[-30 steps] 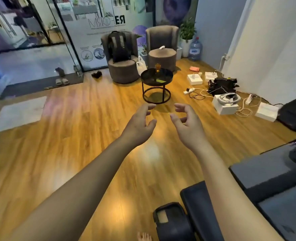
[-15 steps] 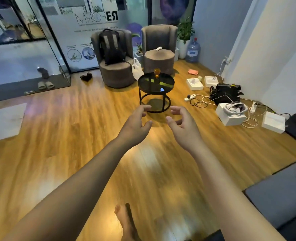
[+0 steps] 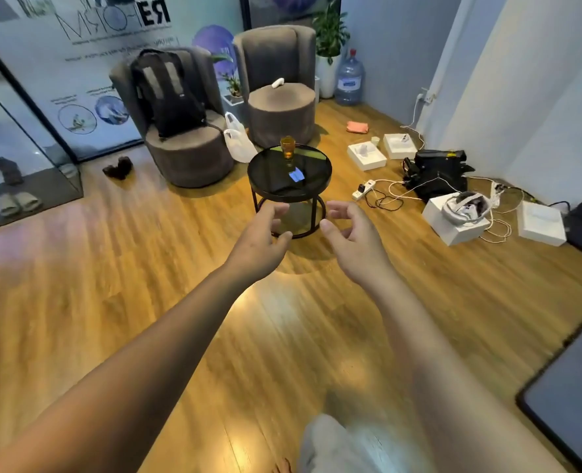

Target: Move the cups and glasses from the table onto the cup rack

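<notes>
An amber glass (image 3: 287, 150) stands upright on the far side of a small round black table (image 3: 265, 179), some way ahead of me across the wooden floor. Both arms stretch out in front of me. My left hand (image 3: 260, 241) and my right hand (image 3: 352, 237) hover side by side in the air short of the table, fingers loosely curled, each holding nothing. No cup rack shows in this view.
Two grey armchairs (image 3: 276, 93) stand behind the table, one with a black backpack (image 3: 166, 93). White boxes (image 3: 455, 220), cables and a black case (image 3: 434, 174) litter the floor at the right wall. A dark mat edge (image 3: 569, 380) lies at the lower right.
The table and glass have come closer and larger as I walk toward them. Both hands stay raised in the same loose pose. The dark bag at my feet has left the view.
</notes>
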A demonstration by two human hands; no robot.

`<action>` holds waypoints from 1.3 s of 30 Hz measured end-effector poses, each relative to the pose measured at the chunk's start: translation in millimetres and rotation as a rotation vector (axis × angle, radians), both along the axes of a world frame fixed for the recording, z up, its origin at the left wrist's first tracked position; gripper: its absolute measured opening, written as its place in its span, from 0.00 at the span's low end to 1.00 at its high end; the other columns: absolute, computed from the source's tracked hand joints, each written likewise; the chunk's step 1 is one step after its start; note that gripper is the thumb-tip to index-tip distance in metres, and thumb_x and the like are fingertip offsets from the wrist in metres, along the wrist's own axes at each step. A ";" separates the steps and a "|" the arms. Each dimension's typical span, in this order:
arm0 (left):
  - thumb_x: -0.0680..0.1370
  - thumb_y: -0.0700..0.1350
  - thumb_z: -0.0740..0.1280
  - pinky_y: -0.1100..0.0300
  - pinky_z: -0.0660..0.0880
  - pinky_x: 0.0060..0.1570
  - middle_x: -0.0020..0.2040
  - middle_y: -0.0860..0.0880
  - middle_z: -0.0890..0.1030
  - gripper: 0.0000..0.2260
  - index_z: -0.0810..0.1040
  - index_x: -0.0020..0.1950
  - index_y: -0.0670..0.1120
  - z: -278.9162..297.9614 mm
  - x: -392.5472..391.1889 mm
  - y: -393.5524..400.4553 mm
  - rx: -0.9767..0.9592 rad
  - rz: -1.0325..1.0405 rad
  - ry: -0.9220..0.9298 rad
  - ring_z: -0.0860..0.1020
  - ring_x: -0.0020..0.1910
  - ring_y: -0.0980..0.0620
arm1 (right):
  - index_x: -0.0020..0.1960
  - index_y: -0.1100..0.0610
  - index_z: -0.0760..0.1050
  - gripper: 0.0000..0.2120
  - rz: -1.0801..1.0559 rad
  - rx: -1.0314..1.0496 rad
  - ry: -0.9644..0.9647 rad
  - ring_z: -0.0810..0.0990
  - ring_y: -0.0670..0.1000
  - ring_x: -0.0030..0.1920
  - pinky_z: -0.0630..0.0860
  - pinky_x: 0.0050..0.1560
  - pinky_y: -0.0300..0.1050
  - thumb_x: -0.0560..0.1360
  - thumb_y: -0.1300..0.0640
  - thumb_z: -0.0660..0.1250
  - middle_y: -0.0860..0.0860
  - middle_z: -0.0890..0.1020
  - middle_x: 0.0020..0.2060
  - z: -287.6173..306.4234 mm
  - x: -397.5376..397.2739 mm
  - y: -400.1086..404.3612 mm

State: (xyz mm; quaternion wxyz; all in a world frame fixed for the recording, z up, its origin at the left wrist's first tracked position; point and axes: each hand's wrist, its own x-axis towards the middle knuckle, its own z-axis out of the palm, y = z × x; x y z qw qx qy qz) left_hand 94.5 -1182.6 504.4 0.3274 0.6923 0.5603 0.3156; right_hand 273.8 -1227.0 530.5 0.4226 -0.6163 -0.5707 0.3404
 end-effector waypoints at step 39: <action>0.79 0.44 0.72 0.51 0.73 0.69 0.73 0.55 0.72 0.28 0.64 0.75 0.54 -187.8 15.8 878.1 -0.373 0.074 -0.001 0.73 0.70 0.54 | 0.69 0.46 0.68 0.21 0.022 -0.334 -0.106 0.80 0.45 0.45 0.79 0.46 0.40 0.78 0.50 0.69 0.43 0.74 0.60 -164.1 19.1 871.0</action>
